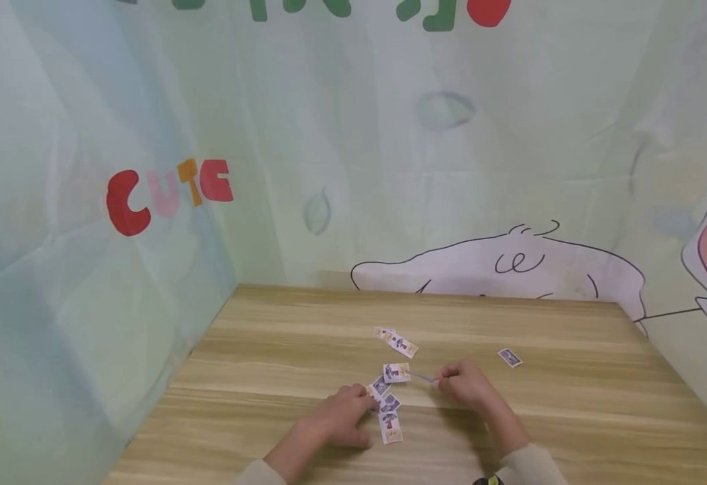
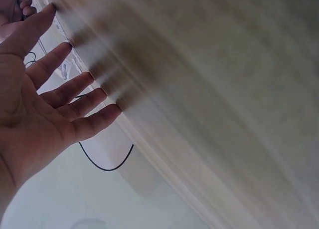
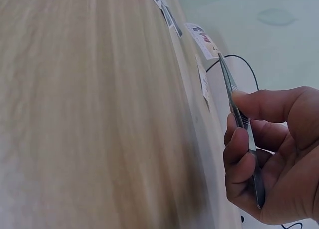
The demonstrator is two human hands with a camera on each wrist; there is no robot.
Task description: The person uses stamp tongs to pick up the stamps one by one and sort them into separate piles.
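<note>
right hand [image 1: 465, 385]: we pinch tweezers [image 3: 242, 120], tips on a white-edged printed card [image 3: 202, 41]; left hand [image 1: 344, 416]: fingers spread, touching table [image 1: 280, 350].

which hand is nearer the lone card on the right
Right. The right hand is short of the lone card, to its left; the left hand is farther left, by the clustered cards.

Head view peers forward and down at the surface [image 1: 256, 350] — wrist cameras skim it low, tight on left hand [image 2: 32, 109] and right hand [image 3: 285, 169] — all catching the cards [image 1: 396, 372].
</note>
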